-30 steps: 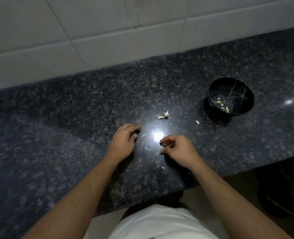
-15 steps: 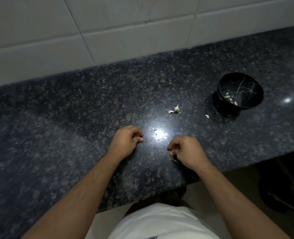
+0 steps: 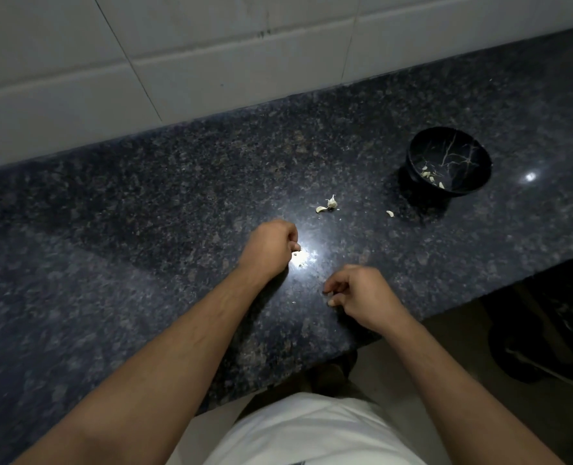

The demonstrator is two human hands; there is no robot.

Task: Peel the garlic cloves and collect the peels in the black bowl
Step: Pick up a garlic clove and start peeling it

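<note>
My left hand [image 3: 271,250] and right hand [image 3: 362,293] rest apart, curled over scraps; whether either pinches peel I cannot tell, black bowl [image 3: 449,162] waiting far right.

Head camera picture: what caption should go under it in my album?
Two hands, left and right, work over a dark counter, garlic bits beside a black bowl.

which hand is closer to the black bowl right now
Right. The right hand sits below and left of the black bowl, near the counter's front edge. The left hand lies farther left, beyond the loose garlic pieces.
</note>
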